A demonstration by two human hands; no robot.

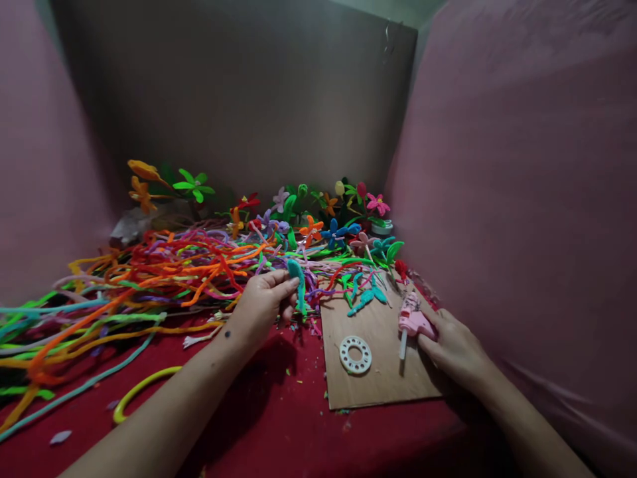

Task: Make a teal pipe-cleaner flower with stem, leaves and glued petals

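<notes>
Pinched between the thumb and fingers of my left hand (269,299) is a teal fuzzy petal (297,275), held upright just left of a brown board (343,385). My right hand (452,345) grips the handle of a pink glue gun (412,318) over the board's right side. A clear glue stick (403,346) sticks out of the gun toward me. On the board lie a white ring with holes (355,354) and a teal pipe-cleaner piece (368,299) with pointed petals.
A large heap of coloured pipe cleaners (199,272) spreads across the left of the red cloth (279,425). Behind it stand fuzzy flowers, including a blue one (334,234). A yellow ring (134,392) lies near my left forearm. Pink sheets (522,186) rise at both sides.
</notes>
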